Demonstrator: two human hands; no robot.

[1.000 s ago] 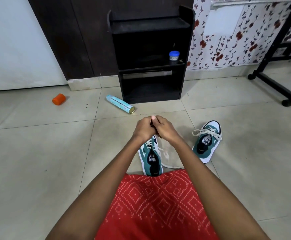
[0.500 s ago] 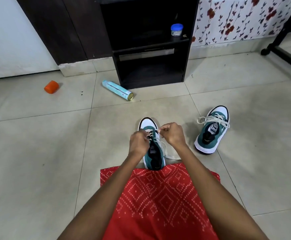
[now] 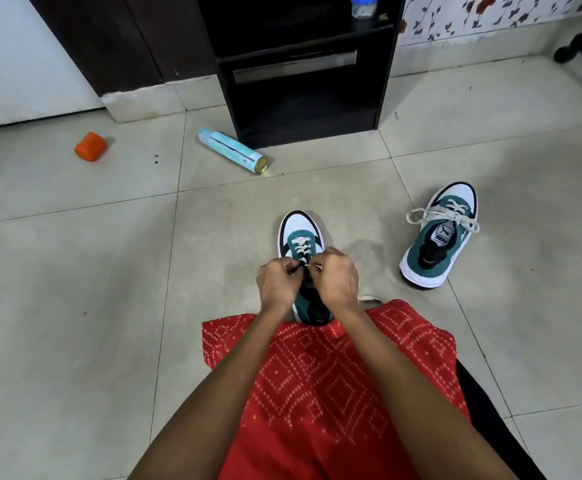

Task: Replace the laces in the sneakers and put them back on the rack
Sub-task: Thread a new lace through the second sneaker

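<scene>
1. The floor (image 3: 75,306) is pale grey tile with dark grout lines and a few dark specks.
2. A black rack (image 3: 384,81) stands on it against the wall, with a small blue-lidded jar (image 3: 364,6) on its upper shelf.
3. A teal spray can (image 3: 232,151) lies on its side just left of the rack's base.
4. Some orange cap-looking thing (image 3: 90,147) sits further left.
5. Two teal-and-white sneakers sit on their soles, toes toward the rack: one sneaker (image 3: 301,237) in the middle, the other sneaker (image 3: 440,237) off to its right.

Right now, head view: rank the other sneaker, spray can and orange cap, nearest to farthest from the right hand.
1. Other sneaker, beside the right hand, on its right.
2. Spray can, ahead and left.
3. Orange cap, far left.
</scene>
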